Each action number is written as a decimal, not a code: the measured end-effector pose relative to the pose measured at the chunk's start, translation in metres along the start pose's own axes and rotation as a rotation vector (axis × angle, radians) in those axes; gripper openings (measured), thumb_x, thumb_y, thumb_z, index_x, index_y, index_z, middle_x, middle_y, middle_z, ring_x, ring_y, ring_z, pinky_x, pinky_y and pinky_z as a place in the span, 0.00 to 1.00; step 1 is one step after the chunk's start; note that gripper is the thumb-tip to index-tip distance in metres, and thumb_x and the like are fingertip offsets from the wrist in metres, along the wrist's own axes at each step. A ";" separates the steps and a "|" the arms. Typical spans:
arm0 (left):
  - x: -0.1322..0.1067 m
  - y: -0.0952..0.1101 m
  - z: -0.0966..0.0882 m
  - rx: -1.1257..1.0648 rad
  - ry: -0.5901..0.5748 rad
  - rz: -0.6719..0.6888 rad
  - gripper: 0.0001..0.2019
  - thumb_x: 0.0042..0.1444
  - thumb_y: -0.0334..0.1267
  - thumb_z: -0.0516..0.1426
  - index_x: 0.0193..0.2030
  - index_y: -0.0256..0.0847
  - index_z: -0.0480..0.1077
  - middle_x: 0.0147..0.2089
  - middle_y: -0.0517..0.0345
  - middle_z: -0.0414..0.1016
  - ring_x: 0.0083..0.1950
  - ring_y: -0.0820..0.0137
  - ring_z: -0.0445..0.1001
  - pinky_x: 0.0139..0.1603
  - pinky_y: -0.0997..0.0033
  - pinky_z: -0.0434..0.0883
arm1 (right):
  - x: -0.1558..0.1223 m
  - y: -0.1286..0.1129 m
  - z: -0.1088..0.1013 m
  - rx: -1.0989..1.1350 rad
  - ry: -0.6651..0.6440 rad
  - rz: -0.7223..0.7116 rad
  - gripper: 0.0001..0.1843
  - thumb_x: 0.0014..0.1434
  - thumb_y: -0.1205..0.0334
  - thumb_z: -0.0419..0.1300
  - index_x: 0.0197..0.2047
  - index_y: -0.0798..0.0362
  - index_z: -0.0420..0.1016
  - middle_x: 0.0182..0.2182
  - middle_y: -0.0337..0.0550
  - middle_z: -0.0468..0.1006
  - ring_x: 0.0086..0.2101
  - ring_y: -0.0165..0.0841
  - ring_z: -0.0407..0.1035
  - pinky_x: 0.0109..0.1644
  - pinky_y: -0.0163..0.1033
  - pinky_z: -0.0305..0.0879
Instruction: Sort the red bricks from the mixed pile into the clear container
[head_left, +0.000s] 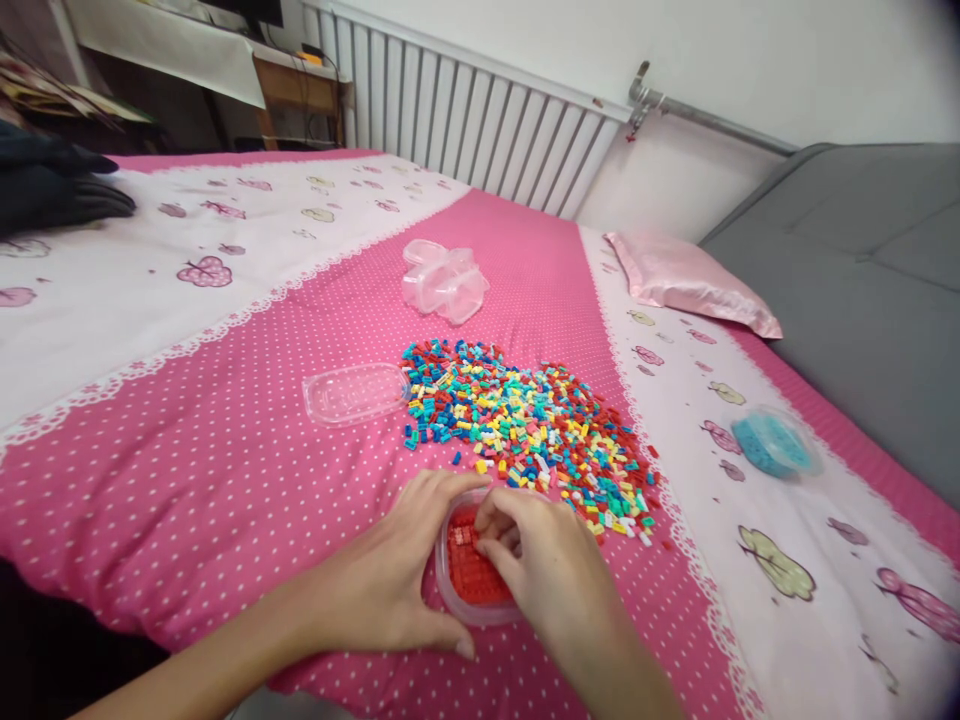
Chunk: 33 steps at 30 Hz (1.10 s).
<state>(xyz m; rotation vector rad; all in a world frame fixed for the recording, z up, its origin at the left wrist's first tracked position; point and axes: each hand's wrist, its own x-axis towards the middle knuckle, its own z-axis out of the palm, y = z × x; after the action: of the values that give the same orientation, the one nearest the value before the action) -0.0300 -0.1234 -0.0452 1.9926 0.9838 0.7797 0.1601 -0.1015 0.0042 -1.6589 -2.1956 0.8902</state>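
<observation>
A clear plastic container (484, 613) sits on the bed near its front edge, with small red building bricks (474, 582) laid in rows inside. My left hand (394, 575) steadies it, fingers along the far left rim and thumb at the near side. Inside the container, the thumb and forefinger of my right hand (551, 555) are pinched together over the red bricks. Whatever is between those fingertips is too small and hidden to name. Just beyond both hands spreads a loose pile of multicoloured building bricks (517, 410). A clear lid (352, 393) lies flat at the pile's left edge.
Several clear plastic containers (446, 282) lie behind the pile. To the right is a container of blue pieces (776, 443). A pink pillow (690, 280) rests by the grey headboard (855, 230). A white radiator (465, 110) stands behind the bed, and something black (64, 185) lies far left.
</observation>
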 end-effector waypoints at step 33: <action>0.046 -0.053 -0.059 0.754 0.484 0.016 0.10 0.65 0.38 0.56 0.46 0.49 0.80 0.54 0.59 0.83 0.55 0.55 0.69 0.59 0.50 0.62 | -0.007 0.050 -0.043 0.049 0.258 -0.004 0.09 0.60 0.59 0.52 0.35 0.46 0.74 0.27 0.38 0.80 0.30 0.37 0.76 0.35 0.39 0.63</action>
<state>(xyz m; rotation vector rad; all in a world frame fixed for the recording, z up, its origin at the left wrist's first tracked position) -0.0718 -0.0418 -0.0504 2.4874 1.7416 1.0293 0.2245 -0.0859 0.0090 -1.6437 -1.9887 0.6796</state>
